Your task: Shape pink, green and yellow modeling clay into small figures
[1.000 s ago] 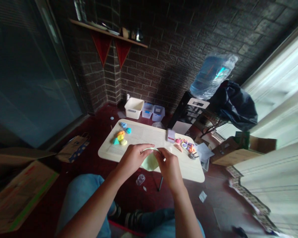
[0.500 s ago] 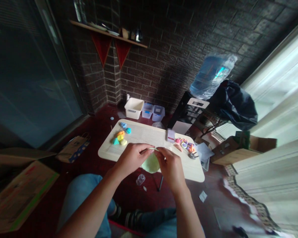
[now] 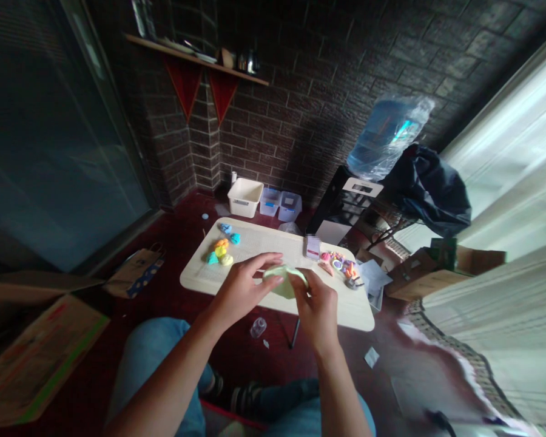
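Note:
A thin, soft-looking sheet of pale green modelling clay (image 3: 283, 287) is held up between my hands over the table's near edge. My left hand (image 3: 249, 282) has its thumb on the sheet's left part, with the fingers arched above the rim. My right hand (image 3: 317, 301) pinches the right part, its thumb in front and its fingers wrapped behind. The sheet's upper edge curves, and its lower part is partly hidden by my right hand. On the white table (image 3: 273, 240) beyond lie yellow clay lumps (image 3: 220, 250), at the left among blue, orange and green ones.
Small colourful clay pieces (image 3: 341, 264) and a phone (image 3: 313, 247) lie on the table's right side. Storage bins (image 3: 246, 199) stand behind it. A water dispenser (image 3: 341, 206) is at the back right. Cardboard boxes (image 3: 40, 358) flank both sides. A clear cup (image 3: 258, 328) lies on the floor.
The clay sheet, which hung down with its top edge pinched, is now raised and tipped, with a curved rim showing. The left fingers have lifted apart from the thumb.

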Demonstrator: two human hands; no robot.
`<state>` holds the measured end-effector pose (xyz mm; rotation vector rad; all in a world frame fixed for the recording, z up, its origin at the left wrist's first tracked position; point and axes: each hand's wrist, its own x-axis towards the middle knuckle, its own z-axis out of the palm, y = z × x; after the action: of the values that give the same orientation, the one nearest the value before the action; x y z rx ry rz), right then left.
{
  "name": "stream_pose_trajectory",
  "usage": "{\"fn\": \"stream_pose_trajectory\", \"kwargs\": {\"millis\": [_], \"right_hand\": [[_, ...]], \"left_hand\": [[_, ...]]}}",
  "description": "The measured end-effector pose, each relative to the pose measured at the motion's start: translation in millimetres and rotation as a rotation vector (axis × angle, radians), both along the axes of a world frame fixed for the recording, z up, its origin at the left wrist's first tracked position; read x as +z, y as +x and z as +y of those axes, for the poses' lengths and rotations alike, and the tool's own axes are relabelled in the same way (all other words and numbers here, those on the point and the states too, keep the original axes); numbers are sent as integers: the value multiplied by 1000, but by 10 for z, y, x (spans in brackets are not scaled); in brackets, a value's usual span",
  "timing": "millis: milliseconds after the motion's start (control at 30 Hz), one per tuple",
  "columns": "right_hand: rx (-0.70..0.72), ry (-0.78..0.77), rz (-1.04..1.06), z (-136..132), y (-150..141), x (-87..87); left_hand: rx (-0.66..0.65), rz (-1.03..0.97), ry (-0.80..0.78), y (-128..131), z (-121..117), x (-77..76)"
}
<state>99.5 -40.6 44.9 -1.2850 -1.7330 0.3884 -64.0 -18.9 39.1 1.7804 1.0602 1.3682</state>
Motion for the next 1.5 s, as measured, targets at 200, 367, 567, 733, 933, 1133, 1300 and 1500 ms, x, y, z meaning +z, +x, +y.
{"fn": "stream_pose_trajectory", "kwargs": {"millis": [200,367,567,733,933,1133,1300,1500], "right_hand": [[58,527,-132,26,31,-78],[-66,737,-118,20,1,-85],[-107,839,-141,-52,-29,-11],[-45,763,-66,-67,-21,-2],[-72,-64,325,21,-99,122],[-54,-194,371,70,-133,105],[-95,-164,337,56,-127,52],[-54,-126,363,59,-90,82]], "left_hand": [[370,58,631,-8,-48,2],[492,104,841,22,-109,12],[552,127,849,33,-126,-48],[383,69,770,43,-121,-16],[16,-298,-206,87,-11,35],[60,-299,-324,105,20,25],[78,-280,-319,123,0,24],[65,-233,-266,127,-22,68]]}}
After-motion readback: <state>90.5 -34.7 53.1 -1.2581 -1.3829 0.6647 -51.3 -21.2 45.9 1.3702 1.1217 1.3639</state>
